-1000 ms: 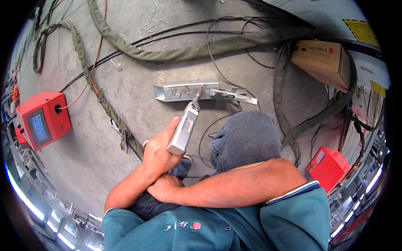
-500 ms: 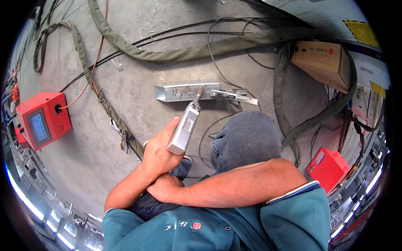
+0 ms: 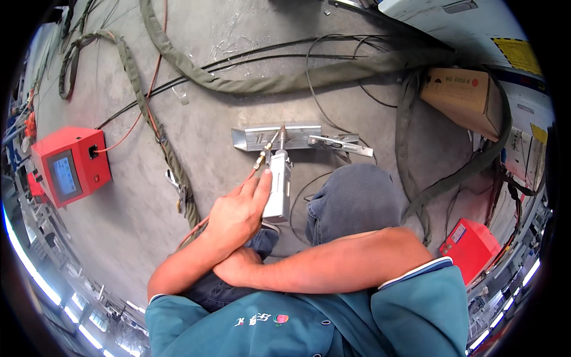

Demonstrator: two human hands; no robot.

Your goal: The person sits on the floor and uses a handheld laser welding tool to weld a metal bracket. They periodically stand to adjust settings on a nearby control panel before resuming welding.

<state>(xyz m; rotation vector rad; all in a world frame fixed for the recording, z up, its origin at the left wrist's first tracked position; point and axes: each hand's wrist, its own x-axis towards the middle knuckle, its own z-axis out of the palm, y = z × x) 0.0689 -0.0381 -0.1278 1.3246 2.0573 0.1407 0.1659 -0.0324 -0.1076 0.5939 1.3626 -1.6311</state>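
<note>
My left hand is closed round a silver handheld welding torch, its fingers along the torch's left side. A copper-coloured nozzle points away from me over a metal channel piece lying on the floor; whether it touches cannot be made out. Beside the nozzle runs a thin tube with a brass fitting, joined to an orange-red hose. Dark marks show on the channel near the nozzle. Silver locking pliers lie at its right end. My right hand is tucked beneath my left forearm, fingers hidden.
To the left stands a red box-shaped machine with a screen. A thick green-sleeved cable curves across the floor beyond the channel. At right are a cardboard box and another red case. My raised knee is close by.
The torch has rolled and swung more upright, so its brass fitting and hose now show. Its nozzle has shifted slightly left along the channel. The whole view has moved a little.
</note>
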